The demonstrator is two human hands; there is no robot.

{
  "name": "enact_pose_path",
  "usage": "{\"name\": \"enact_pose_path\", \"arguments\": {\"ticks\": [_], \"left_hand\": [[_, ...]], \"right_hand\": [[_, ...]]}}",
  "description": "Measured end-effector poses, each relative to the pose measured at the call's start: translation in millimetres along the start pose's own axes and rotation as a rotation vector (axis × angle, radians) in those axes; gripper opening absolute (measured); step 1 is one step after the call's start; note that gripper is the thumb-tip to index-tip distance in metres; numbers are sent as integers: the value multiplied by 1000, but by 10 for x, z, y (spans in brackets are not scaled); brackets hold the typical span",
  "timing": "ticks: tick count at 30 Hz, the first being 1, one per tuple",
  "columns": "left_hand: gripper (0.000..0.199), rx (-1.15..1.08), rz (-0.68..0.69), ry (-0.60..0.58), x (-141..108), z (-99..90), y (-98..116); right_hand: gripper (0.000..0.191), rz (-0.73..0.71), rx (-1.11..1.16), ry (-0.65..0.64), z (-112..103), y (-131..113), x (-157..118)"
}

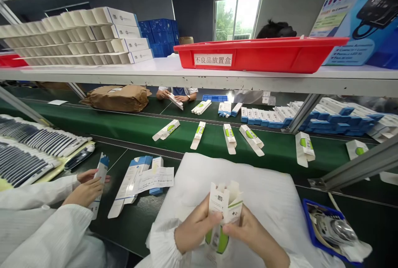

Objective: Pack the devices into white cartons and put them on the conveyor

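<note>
Nearby, right of the hands (196, 224), sits a blue tray (310, 227)

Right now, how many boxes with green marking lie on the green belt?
6: one box on the left, three boxes near the middle, two boxes towards the right. A white flap farthest right may be another, partly hidden.

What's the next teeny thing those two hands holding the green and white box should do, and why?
Maybe use a fingertip of the right hand to gently bend one flap inward. The box looks open at the top, with flaps sticking up, and the left hand could steady it. I can't see whether anything is inside.
</note>
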State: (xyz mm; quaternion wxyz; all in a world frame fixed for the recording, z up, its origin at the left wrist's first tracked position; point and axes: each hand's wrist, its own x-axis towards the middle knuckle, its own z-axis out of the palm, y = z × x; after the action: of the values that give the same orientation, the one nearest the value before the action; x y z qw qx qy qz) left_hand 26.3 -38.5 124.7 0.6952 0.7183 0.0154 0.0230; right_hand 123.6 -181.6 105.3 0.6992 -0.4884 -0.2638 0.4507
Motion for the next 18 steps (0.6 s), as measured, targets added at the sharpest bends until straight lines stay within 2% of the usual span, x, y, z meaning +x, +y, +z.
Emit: {"name": "enact_pose_path", "arguments": {"ticks": [2,4,7,9,12,15,18], "left_hand": [[61,45,21,32,8,0,113],[70,209,38,87,-2,36,131],[75,499,102,230,-43,118,17],[74,602,166,298,-74,159,-85],[64,687,245,283,-104,176,-187],[50,762,303,220,-116,161,-198],[38,783,275,215,-116,146,-137]], "right_hand": [[74,-69,66,58,68,-4,-29],[81,-124,129,158,132,8,-44],[73,-75,124,248,206,42,-35],[65,-21,120,304,245,55,-14],[66,56,171,368,290,30,14],[62,133,160,357,291,-27,-1],[56,90,194,211,222,-66,-62]]}}
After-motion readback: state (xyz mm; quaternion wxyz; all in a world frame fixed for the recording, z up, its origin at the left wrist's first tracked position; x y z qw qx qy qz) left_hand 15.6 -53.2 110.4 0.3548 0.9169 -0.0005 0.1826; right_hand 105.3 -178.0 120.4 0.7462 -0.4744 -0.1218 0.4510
